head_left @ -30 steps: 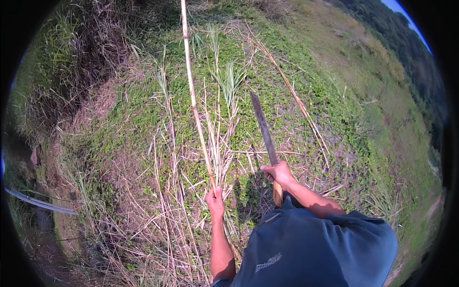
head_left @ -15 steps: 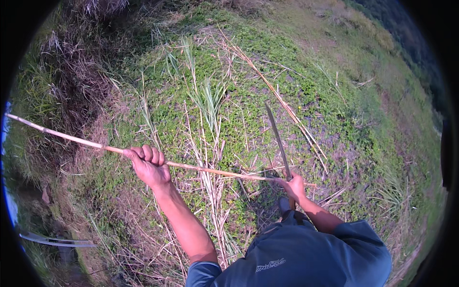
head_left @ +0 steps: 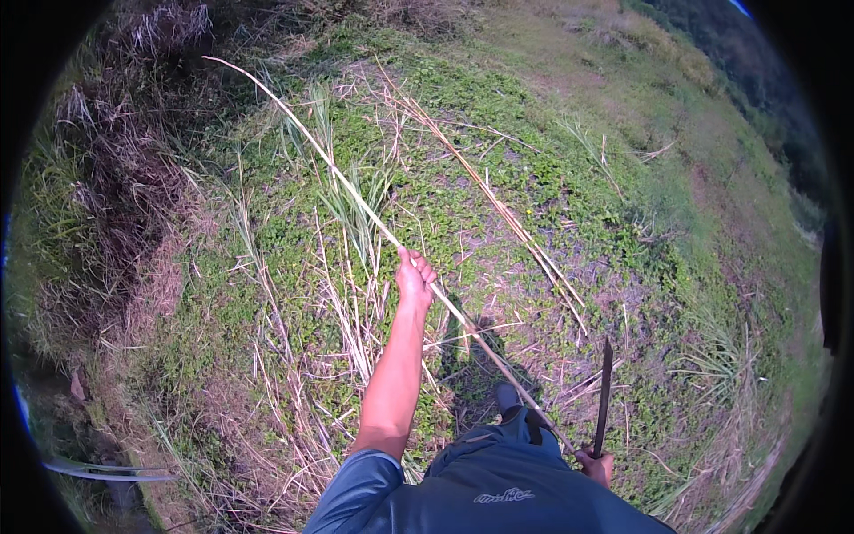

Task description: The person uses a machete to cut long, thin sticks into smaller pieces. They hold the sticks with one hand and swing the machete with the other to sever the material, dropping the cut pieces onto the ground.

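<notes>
A long, pale cane stalk (head_left: pixel 331 163) slants from the far left down toward my right side. My left hand (head_left: pixel 414 278) is closed around its middle, with the arm stretched forward. The stalk's lower end comes close to my right hand (head_left: pixel 594 466), near my hip; whether that hand touches it I cannot tell. A dark, long-bladed machete (head_left: pixel 604 392) rises from the right hand, its blade pointing up and away from me. The handle is hidden in my fingers.
Several trimmed brown stalks (head_left: pixel 492 194) lie together at the far right. Cut stalks with green leaves (head_left: pixel 363 222) lie ahead, left of centre. Low green plants and dry straw cover the ground. Dense dry brush (head_left: pixel 116 169) stands on the left. My shoe (head_left: pixel 507 395) shows below.
The stalk has swung from pointing left to pointing far ahead. My left hand moved right and forward; my right hand drew back toward my hip with the machete.
</notes>
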Demonstrator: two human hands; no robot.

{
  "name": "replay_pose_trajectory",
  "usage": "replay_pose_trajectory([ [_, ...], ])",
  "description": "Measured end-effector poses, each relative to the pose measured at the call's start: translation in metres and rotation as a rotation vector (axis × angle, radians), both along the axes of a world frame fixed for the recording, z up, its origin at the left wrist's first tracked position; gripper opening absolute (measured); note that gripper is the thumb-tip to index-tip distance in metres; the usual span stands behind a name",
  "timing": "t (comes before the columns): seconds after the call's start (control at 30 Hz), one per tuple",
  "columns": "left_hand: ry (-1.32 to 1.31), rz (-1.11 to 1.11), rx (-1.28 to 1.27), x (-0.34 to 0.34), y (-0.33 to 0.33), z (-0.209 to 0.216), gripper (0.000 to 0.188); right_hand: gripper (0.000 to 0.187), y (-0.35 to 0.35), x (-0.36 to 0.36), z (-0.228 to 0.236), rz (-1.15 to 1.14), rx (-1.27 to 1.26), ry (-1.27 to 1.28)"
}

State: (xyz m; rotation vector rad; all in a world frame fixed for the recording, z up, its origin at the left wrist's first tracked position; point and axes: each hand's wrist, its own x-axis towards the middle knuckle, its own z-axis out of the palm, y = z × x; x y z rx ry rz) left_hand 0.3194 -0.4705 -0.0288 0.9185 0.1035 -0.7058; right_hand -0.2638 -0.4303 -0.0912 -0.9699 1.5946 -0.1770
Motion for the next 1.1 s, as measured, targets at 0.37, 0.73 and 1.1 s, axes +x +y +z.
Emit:
replay_pose_trajectory([
  [0.37,0.009,-0.464,0.350,-0.112,-0.061,-0.046,0.054,0.028,-0.061,0.039,-0.067,0.083,-0.364,0.015],
  [0.73,0.223,-0.036,0.779,-0.155,0.270,-0.186,0.027,0.025,-0.231,0.246,-0.121,0.184,-0.450,-0.033],
  [1.1,0.422,-0.403,1.778,-0.506,0.567,-0.159,0.027,0.043,-0.389,0.381,-0.167,0.372,-0.545,0.385],
])
